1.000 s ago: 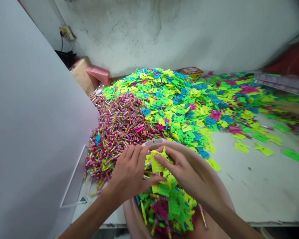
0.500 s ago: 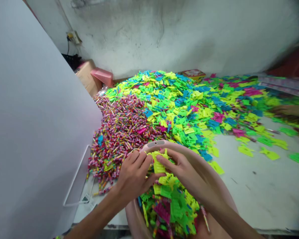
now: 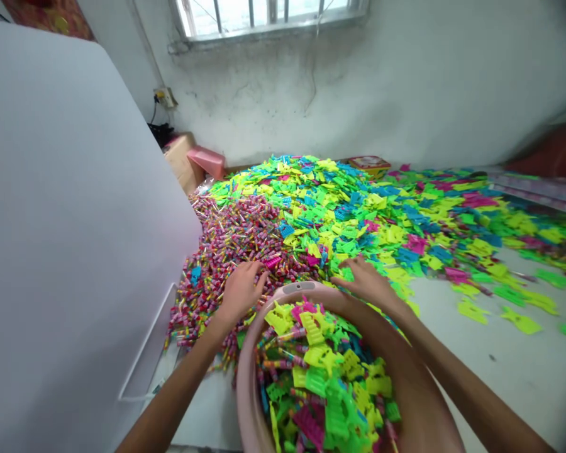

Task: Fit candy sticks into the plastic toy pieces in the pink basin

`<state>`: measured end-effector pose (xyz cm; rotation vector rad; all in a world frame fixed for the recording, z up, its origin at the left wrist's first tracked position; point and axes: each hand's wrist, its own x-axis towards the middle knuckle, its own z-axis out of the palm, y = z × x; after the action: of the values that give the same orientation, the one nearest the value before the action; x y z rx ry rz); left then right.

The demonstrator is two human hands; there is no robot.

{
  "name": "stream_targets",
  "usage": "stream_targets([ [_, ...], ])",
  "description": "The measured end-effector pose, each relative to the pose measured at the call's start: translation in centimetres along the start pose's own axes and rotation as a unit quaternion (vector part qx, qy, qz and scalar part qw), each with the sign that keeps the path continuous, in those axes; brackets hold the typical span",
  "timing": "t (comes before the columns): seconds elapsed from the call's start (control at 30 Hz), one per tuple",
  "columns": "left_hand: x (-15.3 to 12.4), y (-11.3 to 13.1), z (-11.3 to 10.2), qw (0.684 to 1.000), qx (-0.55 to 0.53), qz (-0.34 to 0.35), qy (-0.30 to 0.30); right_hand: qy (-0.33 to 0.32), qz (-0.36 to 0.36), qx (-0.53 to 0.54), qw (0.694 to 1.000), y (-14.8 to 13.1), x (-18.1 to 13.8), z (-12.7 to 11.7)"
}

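Observation:
A pale pink plastic basin (image 3: 249, 384) sits right in front of me, heaped with neon plastic comb-shaped pieces (image 3: 321, 371) and striped candy-like tubes. My left hand (image 3: 240, 292) rests with spread fingers on a big pile of short striped tubes (image 3: 236, 245), just past the basin's rim. My right hand (image 3: 365, 283) lies open at the near edge of a wide heap of green, yellow, blue and pink plastic pieces (image 3: 339, 214). Neither hand shows anything held.
A tall white board (image 3: 75, 220) blocks the left side. Loose pieces lie scattered on the pale surface (image 3: 495, 371) at right. Behind the heap stand a stained wall, a barred window (image 3: 268, 16), a cardboard box (image 3: 179, 160), a pink box (image 3: 206, 162) and a small tin (image 3: 369, 165).
My hands have parted and moved outward from above the basin onto the two piles, no longer holding the yellow pieces. The basin looks fuller, and the view has tilted up to show the window.

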<state>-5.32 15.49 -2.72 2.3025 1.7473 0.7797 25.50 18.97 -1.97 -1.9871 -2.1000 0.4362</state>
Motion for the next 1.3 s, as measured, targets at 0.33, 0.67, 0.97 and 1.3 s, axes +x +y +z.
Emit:
stream_targets([
  [0.33,0.9,-4.7,7.8,0.997,-0.005,-0.079,0.016,-0.038,0.064,-0.053,0.996,1.9,3.5,2.9],
  [0.67,4.1,0.0,3.6,0.946,-0.255,-0.145,0.140,0.158,0.081,0.127,0.976,0.9,3.7,-0.1],
  [0.97,5.3,7.7,5.3,0.931,-0.335,-0.089,0.117,0.159,0.089,0.394,0.901,-0.3,4.8,4.4],
  [1.3,5.2,5.7,6.2,0.940,-0.294,-0.115,0.132,0.153,0.172,0.566,0.792,-0.1,5.4,3.9],
])
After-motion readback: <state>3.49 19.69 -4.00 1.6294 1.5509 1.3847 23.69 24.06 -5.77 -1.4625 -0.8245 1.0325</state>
